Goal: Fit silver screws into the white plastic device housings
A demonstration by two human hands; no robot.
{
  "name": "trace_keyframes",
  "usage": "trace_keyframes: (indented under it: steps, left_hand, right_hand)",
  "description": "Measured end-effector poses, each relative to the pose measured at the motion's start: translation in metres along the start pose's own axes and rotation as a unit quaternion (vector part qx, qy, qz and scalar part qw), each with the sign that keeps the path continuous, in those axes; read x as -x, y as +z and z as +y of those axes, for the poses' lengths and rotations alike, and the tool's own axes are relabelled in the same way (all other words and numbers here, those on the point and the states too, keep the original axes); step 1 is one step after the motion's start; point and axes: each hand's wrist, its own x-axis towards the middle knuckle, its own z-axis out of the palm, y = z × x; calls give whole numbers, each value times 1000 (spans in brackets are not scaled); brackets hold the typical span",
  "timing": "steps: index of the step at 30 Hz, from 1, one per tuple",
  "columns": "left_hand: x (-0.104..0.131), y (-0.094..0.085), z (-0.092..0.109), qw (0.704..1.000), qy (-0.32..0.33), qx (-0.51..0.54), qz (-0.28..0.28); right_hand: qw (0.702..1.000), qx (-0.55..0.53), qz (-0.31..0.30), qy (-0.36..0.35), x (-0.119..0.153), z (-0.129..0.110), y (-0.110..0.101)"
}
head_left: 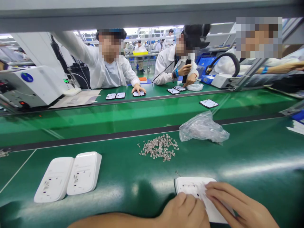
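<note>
A white plastic housing [190,182] with small dark slots lies at the front right, partly covered by both hands. My left hand [186,210] is closed, its curled fingers at the housing's near left part; whatever is in them is hidden. From the right, my right hand [237,202] reaches over the same housing with fingers drawn together. At its fingertips is a thin whitish piece [203,191], too blurred to name. Just beyond the housing lie a few loose screws [177,173]. Farther back is a pile of small silvery screws [160,148].
Two white housings [83,172] lie side by side at left. A clear plastic bag [204,128] sits behind the screws. Across the green conveyor belt [95,122], carrying a flat panel [208,103], co-workers handle similar panels [115,96]. A white machine [33,85] stands far left.
</note>
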Motion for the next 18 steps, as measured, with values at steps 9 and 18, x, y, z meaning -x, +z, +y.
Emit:
trace_keyframes:
  steps: [9, 18]
  left_hand:
    - [-6, -32, -11, 980, 38, 81, -176]
    - [-5, -29, -6, 988, 15, 86, -124]
  right_hand:
    - [992, -1, -123, -36, -17, -1, -4]
    - [982, 16, -167, -90, -33, -2, 3]
